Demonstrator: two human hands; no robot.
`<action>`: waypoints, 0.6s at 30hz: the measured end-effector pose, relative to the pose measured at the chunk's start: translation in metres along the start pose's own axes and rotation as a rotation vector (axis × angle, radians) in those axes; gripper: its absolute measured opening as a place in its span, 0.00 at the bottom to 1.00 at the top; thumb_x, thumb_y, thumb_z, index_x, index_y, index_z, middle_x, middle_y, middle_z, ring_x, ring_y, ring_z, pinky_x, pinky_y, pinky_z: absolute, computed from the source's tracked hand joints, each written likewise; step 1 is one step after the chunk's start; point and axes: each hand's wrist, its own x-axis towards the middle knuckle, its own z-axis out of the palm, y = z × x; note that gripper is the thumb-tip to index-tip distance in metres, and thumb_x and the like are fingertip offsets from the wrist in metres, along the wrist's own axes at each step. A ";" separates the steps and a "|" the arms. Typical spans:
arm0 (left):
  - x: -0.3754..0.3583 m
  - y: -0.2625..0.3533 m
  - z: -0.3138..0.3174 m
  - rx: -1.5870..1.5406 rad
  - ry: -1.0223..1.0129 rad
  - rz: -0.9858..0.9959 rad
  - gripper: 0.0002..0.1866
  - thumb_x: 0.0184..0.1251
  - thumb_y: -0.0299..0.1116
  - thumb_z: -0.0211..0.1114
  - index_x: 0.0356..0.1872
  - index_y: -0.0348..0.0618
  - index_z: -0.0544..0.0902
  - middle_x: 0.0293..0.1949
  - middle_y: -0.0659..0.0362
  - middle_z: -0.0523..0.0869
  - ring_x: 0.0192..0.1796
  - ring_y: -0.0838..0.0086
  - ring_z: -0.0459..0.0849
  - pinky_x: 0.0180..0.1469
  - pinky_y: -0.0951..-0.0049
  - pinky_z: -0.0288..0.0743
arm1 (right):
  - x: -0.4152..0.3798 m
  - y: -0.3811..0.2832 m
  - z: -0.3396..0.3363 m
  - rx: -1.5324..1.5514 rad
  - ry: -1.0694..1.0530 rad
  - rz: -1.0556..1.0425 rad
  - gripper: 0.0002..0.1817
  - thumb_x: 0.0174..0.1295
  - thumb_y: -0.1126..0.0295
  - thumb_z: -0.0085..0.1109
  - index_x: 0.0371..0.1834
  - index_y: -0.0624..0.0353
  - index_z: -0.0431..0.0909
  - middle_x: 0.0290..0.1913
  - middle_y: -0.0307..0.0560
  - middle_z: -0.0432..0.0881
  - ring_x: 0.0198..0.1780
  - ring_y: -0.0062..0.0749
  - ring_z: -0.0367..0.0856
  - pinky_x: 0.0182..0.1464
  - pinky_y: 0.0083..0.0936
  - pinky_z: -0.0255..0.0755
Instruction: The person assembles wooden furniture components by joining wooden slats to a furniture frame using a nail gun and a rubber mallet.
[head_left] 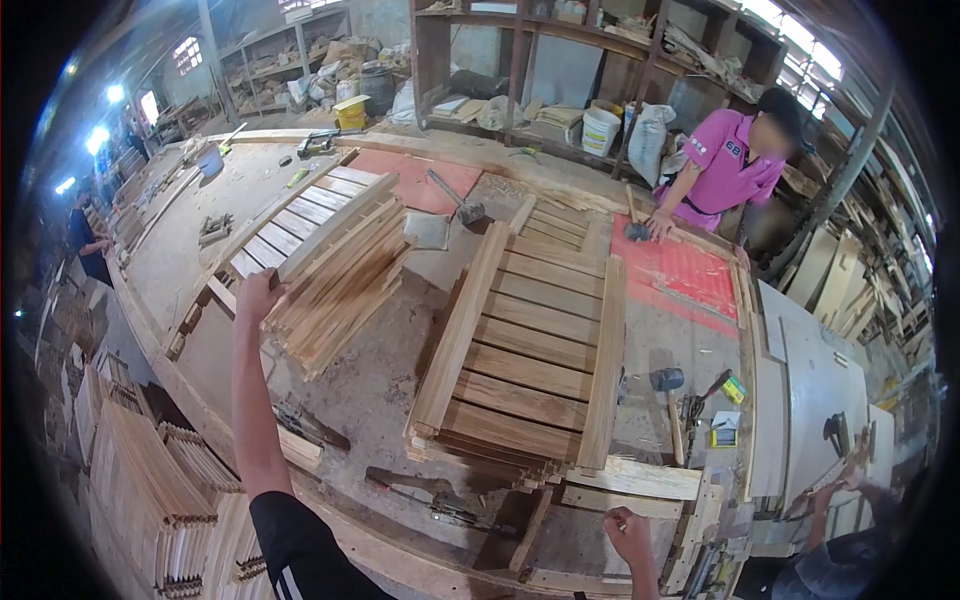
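My left hand [258,296] reaches out to the near end of a loose pile of thin wooden slats [340,275] on the workbench and rests on their ends. My right hand [628,534] is a closed fist low at the bench's front edge, next to a wooden frame piece [620,505]; I cannot tell if it grips anything. Between my hands lies a stack of assembled slatted wooden panels [525,350].
A hammer [670,395] and small tools lie right of the panels. A person in a pink shirt [725,165] works at the far side, hand on the bench. Another person's hand [835,480] is at lower right. Bundled slats [150,490] stand left below the bench. Shelves fill the back.
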 end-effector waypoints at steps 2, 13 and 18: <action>-0.008 -0.007 0.007 0.099 -0.031 -0.118 0.28 0.54 0.47 0.74 0.51 0.40 0.79 0.49 0.44 0.83 0.51 0.45 0.82 0.50 0.52 0.76 | -0.002 -0.003 0.001 0.031 0.001 -0.011 0.10 0.58 0.66 0.61 0.37 0.60 0.84 0.32 0.51 0.87 0.35 0.40 0.88 0.39 0.31 0.79; -0.032 -0.009 0.043 0.016 0.056 -0.302 0.44 0.45 0.48 0.80 0.64 0.39 0.74 0.62 0.32 0.73 0.66 0.46 0.73 0.65 0.56 0.71 | 0.014 -0.017 0.006 0.111 0.022 -0.030 0.07 0.56 0.73 0.58 0.34 0.61 0.84 0.29 0.45 0.86 0.33 0.31 0.87 0.34 0.28 0.77; -0.026 -0.013 0.033 0.035 0.038 -0.242 0.38 0.42 0.48 0.81 0.55 0.37 0.82 0.49 0.37 0.84 0.48 0.51 0.85 0.48 0.57 0.78 | 0.013 -0.019 0.005 0.070 0.035 -0.087 0.06 0.57 0.73 0.58 0.34 0.62 0.83 0.31 0.46 0.87 0.33 0.33 0.87 0.35 0.28 0.78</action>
